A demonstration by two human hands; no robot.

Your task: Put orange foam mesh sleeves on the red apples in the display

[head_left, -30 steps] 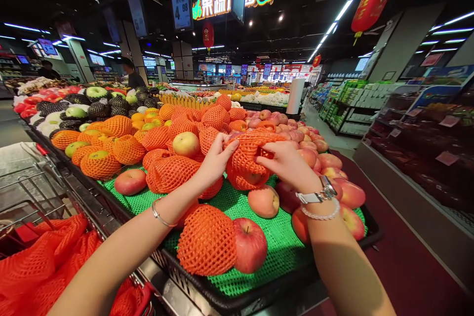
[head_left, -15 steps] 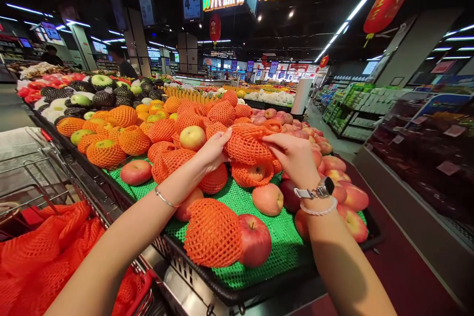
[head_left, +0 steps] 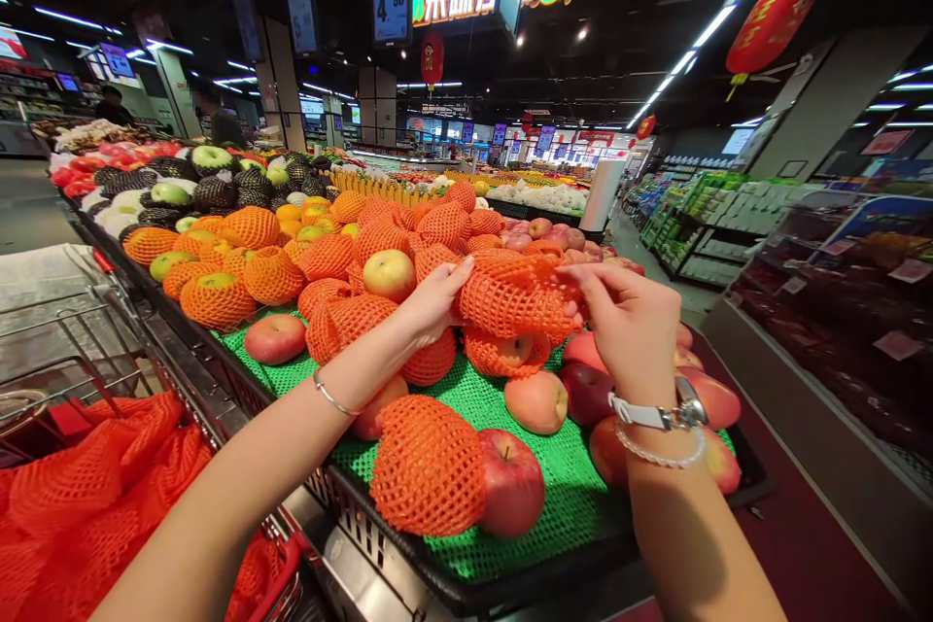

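Note:
Both my hands hold one apple wrapped in an orange foam net (head_left: 510, 301) above a fruit display. My left hand (head_left: 435, 299) grips the net's left side, fingers closed on it. My right hand (head_left: 628, 323) pinches the net's right end between thumb and fingers. The wrapped apple hovers over another netted apple (head_left: 506, 353) and bare red apples (head_left: 536, 400) lying on a green mesh mat (head_left: 554, 481). A watch and a bead bracelet sit on my right wrist, and a thin bangle circles my left.
A netted apple (head_left: 427, 463) and a bare red apple (head_left: 511, 480) lie near the black tray rim (head_left: 466, 593). A shopping cart (head_left: 80, 350) with loose orange nets (head_left: 87, 496) stands at left. More netted fruit is piled behind. An aisle (head_left: 802, 525) runs along the right.
The netted apple has been lifted slightly and my right hand has slid from over the net to its right end, pulling the net along the fruit.

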